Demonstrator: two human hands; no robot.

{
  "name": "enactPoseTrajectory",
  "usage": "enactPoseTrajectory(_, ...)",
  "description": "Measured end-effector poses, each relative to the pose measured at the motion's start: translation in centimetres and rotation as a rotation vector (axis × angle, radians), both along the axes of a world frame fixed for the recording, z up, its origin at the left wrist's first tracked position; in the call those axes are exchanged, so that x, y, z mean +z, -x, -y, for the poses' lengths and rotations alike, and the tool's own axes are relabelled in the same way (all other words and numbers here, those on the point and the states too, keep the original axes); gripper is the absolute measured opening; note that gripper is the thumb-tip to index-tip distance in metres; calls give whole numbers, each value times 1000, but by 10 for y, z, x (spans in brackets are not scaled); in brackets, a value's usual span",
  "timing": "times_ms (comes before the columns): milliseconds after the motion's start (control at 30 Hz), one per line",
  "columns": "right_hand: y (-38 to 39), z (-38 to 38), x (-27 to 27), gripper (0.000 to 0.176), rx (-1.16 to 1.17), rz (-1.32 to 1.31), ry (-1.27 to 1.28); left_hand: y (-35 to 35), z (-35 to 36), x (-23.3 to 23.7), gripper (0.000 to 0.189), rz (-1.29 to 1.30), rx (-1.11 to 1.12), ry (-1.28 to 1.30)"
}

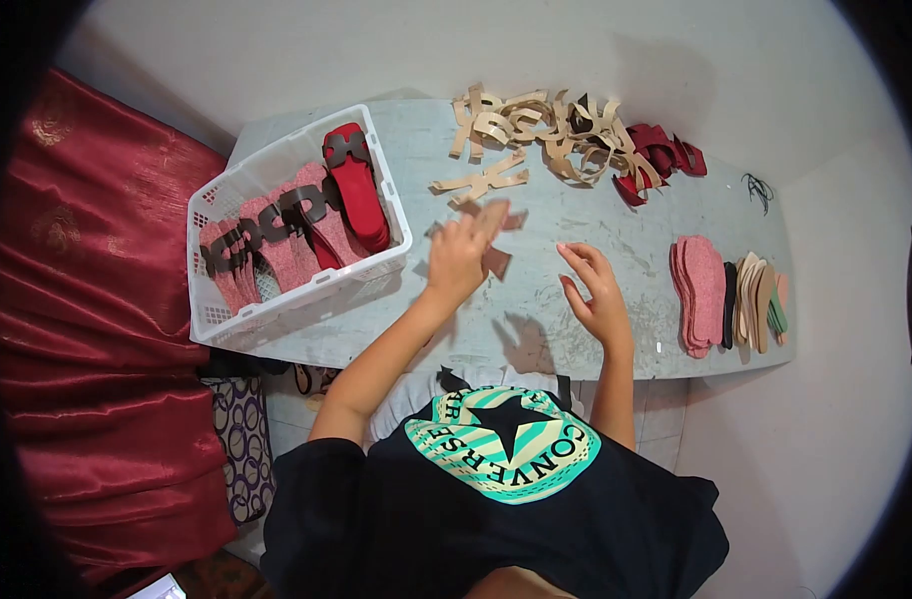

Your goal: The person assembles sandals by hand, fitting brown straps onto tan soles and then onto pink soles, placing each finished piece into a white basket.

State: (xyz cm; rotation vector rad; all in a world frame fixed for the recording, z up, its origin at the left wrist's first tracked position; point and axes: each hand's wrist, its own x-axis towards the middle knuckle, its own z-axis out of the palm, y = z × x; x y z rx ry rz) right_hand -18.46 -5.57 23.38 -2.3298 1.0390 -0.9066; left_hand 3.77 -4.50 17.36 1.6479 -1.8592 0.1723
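My left hand (460, 255) is over a dark brown strap piece (498, 262) on the table; its fingers are blurred and overlap the strap, so its grip is unclear. Just behind it lies a flat beige cross-shaped strap (484, 181). My right hand (598, 297) hovers above the table, thumb and fingers apart, holding nothing. To the left, a white plastic basket (401, 222) holds pink glittery soles (288, 262) with dark straps (266, 222) and red sandals (357, 195).
Beige straps (521, 118) are heaped at the table's back edge, beside dark red straps (656, 150). Pink soles (697, 295) and stacked beige, black and green soles (753, 299) lie at the right. Black thread (758, 190) is behind them. A red curtain (87, 349) hangs at left.
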Motion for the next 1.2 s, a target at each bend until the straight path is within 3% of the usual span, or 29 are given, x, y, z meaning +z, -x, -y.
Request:
enactPoseTrajectory(67, 3, -1, -7, 45, -2, -17, -32, 7, -6, -61, 68, 34, -151, -175)
enactPoseTrajectory(100, 5, 0, -12, 44, 1, -40, -42, 10, -14, -86, 68, 29, -154, -182)
enactPoseTrajectory(167, 9, -1, -24, 44, -6, -65, -62, 12, -30, -126, 61, 433, -242, -165)
enactPoseTrajectory(267, 17, -6, -40, 41, -31, -97, -99, 15, -36, -161, 48, 482, -260, -151)
enactPoseTrajectory(300, 19, -8, -44, 40, -26, -108, -140, 18, -39, -163, 48, 477, -268, -160)
enactPoseTrajectory(367, 23, -10, -56, 38, -20, -121, -183, 22, -41, -164, 26, 417, -229, -357)
enactPoseTrajectory(567, 24, -15, -119, 36, 23, -232, -300, 17, -42, -178, 16, 328, -274, -406)
enactPoseTrajectory(633, 10, -24, -132, 43, -91, -439, -335, 18, -41, -178, 15, 348, -264, -382)
enactPoseTrajectory(667, 3, -26, -141, 56, -99, -505, -376, 18, -42, -179, 13, 366, -256, -362)
enactPoseTrajectory(900, -35, -40, -178, 83, -10, -797, -504, 17, -40, -176, 13, 376, -291, -379)
enactPoseTrajectory(1100, -35, -51, -204, 91, -26, -788, -429, 12, -37, -159, 41, 421, -367, -542)
enactPoseTrajectory(1167, -34, -53, -204, 92, -23, -816, -420, 0, -34, -156, 59, 393, -535, -582)
enactPoseTrajectory(1200, -34, -54, -204, 93, -17, -842, -411, -8, -33, -159, 59, 396, -535, -581)
